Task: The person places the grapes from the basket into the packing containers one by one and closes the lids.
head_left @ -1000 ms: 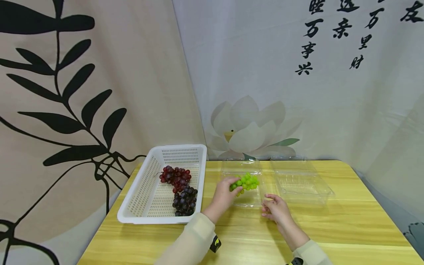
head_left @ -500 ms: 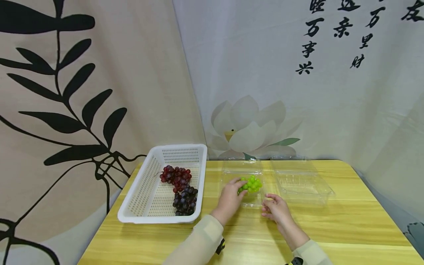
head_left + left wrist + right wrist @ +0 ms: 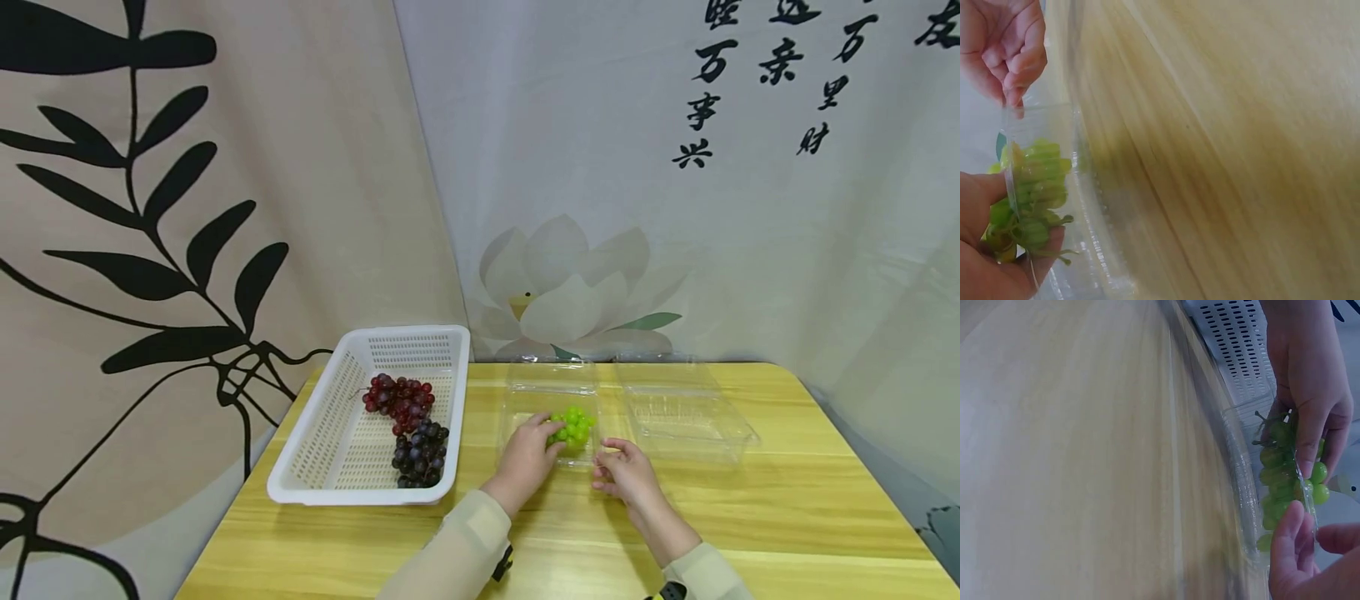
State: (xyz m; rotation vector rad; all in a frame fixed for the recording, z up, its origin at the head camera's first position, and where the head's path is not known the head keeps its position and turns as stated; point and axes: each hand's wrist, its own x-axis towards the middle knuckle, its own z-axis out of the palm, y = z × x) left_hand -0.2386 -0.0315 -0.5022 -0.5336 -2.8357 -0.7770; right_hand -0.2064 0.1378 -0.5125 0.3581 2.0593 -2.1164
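Note:
In the head view my left hand holds a bunch of green grapes low in an open clear plastic box. The left wrist view shows its fingers round the stem end of the green grapes, with bits of stem sticking out. At the box's near right corner, my right hand pinches the rim. Thumb and fingers stand on either side of the box wall in the right wrist view, where part of the right hand shows close to the grapes.
Left of the box stands a white perforated basket with red grapes and black grapes in it. A second open clear plastic box lies to the right on the wooden table. A printed curtain hangs behind.
My left hand has moved right and down, carrying the green grapes lower into the clear box. The right hand has stayed at the box's corner.

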